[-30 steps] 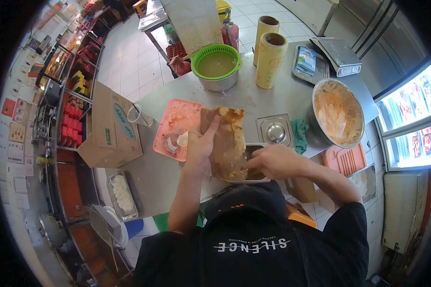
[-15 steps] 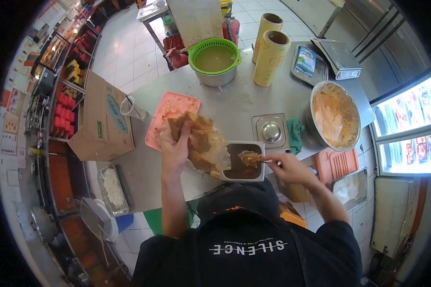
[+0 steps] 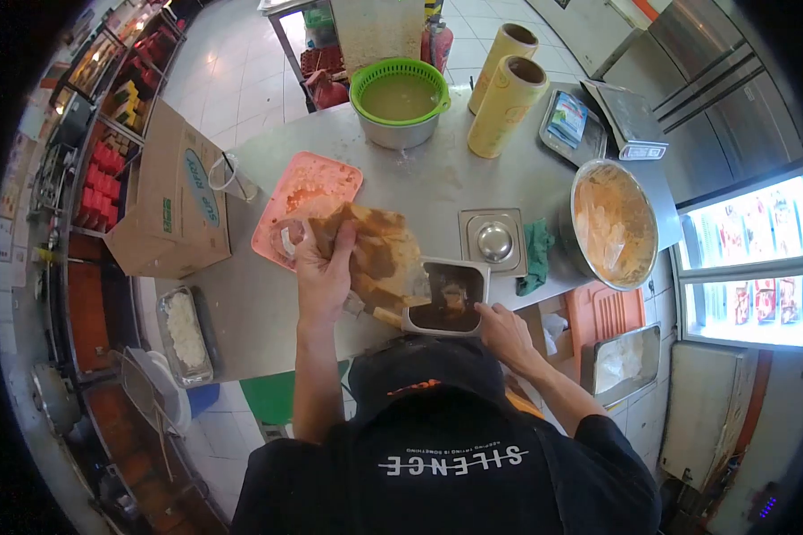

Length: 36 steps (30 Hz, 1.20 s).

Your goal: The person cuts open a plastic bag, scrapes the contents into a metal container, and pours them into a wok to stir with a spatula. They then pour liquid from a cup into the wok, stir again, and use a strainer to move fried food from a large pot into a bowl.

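Note:
My left hand (image 3: pixel 323 272) is closed on the upper left edge of a crumpled translucent bag (image 3: pixel 384 254) smeared with brown stuff. The bag's lower right end reaches the rim of a deep steel container (image 3: pixel 409 323). My right hand (image 3: pixel 504 330) is closed at the container's right side, its fingers round a thin utensil handle that is mostly hidden. A brownish lump (image 3: pixel 455 299) on the utensil's head sits inside the container, above dark contents. Behind my left hand lies a pink tray (image 3: pixel 335 174) with orange-red residue.
A knobbed steel lid (image 3: pixel 493 241) and green cloth (image 3: pixel 535 259) lie beyond the container. A bowl (image 3: pixel 617 281) of orange mixture stands right. Film rolls (image 3: pixel 507 107), a green colander (image 3: pixel 442 105) in a pot and a scale (image 3: pixel 629 116) are behind. A cardboard box (image 3: pixel 174 196) stands left.
My right hand has moved down and slightly right, with the utensil's head lower in the container. My left hand still holds the bag. The whole view has shifted a little.

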Available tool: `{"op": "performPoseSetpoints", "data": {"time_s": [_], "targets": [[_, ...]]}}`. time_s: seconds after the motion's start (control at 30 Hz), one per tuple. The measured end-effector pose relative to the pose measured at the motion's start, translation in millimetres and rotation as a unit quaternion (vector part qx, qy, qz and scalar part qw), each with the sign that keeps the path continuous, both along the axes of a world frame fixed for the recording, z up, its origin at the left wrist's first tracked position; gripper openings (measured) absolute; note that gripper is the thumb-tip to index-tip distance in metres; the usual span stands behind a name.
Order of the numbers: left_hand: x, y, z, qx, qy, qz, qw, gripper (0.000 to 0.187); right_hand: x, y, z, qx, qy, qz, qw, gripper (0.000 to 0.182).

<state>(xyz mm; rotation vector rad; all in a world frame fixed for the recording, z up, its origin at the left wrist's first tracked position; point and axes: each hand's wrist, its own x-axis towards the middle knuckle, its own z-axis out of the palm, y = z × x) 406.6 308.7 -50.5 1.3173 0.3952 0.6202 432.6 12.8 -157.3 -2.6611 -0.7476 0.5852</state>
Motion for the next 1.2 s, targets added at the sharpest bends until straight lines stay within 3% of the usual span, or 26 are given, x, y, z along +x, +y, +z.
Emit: {"op": "performPoseSetpoints", "data": {"time_s": [0.13, 0.33, 0.43, 0.53, 0.63, 0.73, 0.83, 0.93, 1.03, 1.13, 1.2], "targets": [[4, 1, -1, 0.021, -0.014, -0.023, 0.999, 0.015, -7, -11, -11, 0.044, -0.015, 0.009, 0.999, 0.033], [1, -8, -13, 0.007, 0.0, -0.009, 1.0, 0.013, -20, -1, -11, -0.039, -0.016, 0.002, 0.999, 0.033], [5, -1, -15, 0.016, -0.003, -0.026, 1.0, 0.012, -24, 12, 9, 0.015, -0.072, -0.028, 0.997, 0.03], [4, -3, -16, 0.003, 0.007, -0.038, 0.999, 0.011, -27, 19, -13, -0.061, -0.052, 0.049, 0.996, 0.032], [5, -2, -19, -0.002, 0.001, -0.029, 1.0, 0.011, -24, 23, 6, -0.03, -0.045, 0.012, 0.998, 0.031], [0, -4, -20, -0.021, 0.004, -0.029, 0.999, 0.012, -23, 28, 8, -0.14, 0.018, 0.094, 0.985, 0.032], [4, 1, -21, -0.018, -0.009, -0.025, 0.999, 0.013, -20, 32, 15, -0.077, -0.007, 0.028, 0.997, 0.03], [-5, 1, -24, -0.013, 0.001, -0.018, 1.0, 0.014, -20, 39, 21, -0.127, 0.077, 0.083, 0.985, 0.026], [-7, 5, -26, -0.033, 0.014, -0.019, 0.999, 0.015, -14, 38, 12, -0.036, 0.039, -0.027, 0.998, 0.023], [-7, 7, -30, -0.03, 0.019, -0.051, 0.998, 0.016, -15, 29, 1, -0.014, 0.096, -0.015, 0.995, 0.023], [-6, 1, -28, -0.025, 0.0, -0.033, 0.999, 0.016, -12, 29, 17, 0.029, 0.116, -0.071, 0.99, 0.026]]}}
